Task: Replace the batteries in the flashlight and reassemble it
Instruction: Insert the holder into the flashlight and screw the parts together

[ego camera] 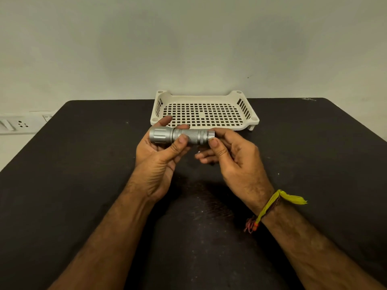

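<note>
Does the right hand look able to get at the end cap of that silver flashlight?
Probably yes. The right hand already has thumb and fingers at the tail cap, while the left hand holds the flashlight mid-body, leaving that end free.

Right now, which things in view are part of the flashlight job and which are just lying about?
In the job:
flashlight, held level over the table
left hand, gripping its body
right hand, pinching its tail cap

Lying about:
tray, nothing in it
table
wall socket
</note>
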